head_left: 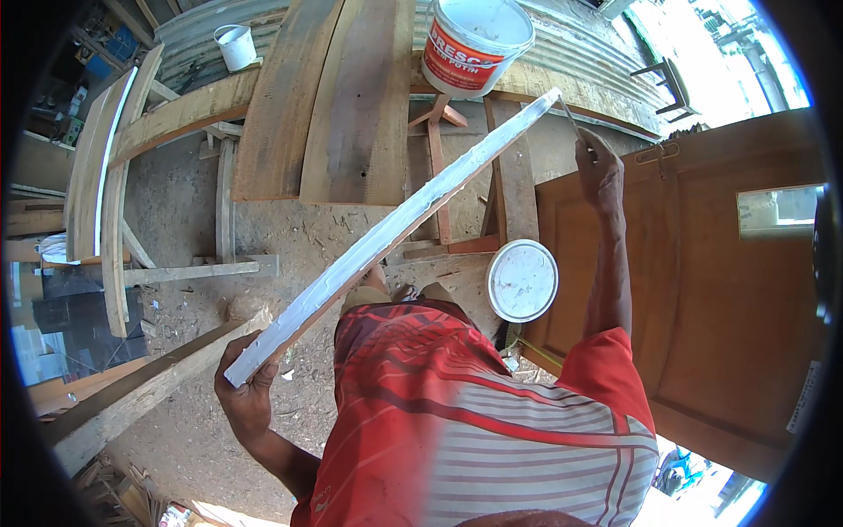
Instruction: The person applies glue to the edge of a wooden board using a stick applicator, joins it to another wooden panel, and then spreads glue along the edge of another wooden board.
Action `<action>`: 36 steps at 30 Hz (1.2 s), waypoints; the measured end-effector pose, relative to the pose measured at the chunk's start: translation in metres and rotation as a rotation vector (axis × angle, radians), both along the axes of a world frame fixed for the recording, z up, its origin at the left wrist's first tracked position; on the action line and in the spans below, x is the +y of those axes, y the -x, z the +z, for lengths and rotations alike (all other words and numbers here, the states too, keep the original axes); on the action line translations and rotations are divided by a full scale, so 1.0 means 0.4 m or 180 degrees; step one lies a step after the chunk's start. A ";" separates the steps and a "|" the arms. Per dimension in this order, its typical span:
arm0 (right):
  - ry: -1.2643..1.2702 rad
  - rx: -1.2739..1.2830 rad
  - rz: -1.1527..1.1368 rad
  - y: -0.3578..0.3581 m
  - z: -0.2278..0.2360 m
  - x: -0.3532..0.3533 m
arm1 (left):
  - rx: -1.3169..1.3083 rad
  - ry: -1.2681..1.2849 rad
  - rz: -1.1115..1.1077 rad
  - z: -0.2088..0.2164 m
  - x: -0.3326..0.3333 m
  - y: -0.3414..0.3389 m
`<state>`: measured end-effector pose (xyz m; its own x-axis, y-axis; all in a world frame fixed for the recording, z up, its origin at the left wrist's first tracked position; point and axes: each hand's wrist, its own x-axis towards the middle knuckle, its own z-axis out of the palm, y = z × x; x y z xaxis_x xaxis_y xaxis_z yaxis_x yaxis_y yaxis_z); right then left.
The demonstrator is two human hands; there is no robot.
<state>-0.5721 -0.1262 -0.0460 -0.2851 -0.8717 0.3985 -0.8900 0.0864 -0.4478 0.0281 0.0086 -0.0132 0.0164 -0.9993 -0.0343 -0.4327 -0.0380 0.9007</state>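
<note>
The long wooden strip [395, 227], probably stiff and fairly light but slick along its white paste [307, 303], is best held by its bare edges. The left hand [241, 402] grasps its near end; at the far end, the right hand [600, 167] grips a thin tool [566, 111].

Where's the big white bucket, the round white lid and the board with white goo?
Big white bucket [477, 53]: head view, front of its side.
Round white lid [523, 281]: head view, middle of its top.
Board with white goo [392, 225]: head view, middle of its coated face.
</note>
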 end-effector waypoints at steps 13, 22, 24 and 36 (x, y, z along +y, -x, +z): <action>-0.0544 -0.0540 0.0718 -0.179 0.097 0.047 | 0.0083 -0.0105 0.0084 0.011 -0.019 -0.004; -0.0454 -0.0479 -0.0119 0.083 0.001 -0.069 | 0.0081 -0.0090 0.0032 0.014 -0.027 -0.011; -0.0488 -0.0432 -0.0145 0.099 -0.008 -0.088 | 0.0047 -0.0108 0.0026 0.016 -0.026 -0.009; -0.0482 0.0281 0.0309 0.025 0.073 -0.078 | 0.0056 -0.0057 0.0100 0.012 -0.036 -0.006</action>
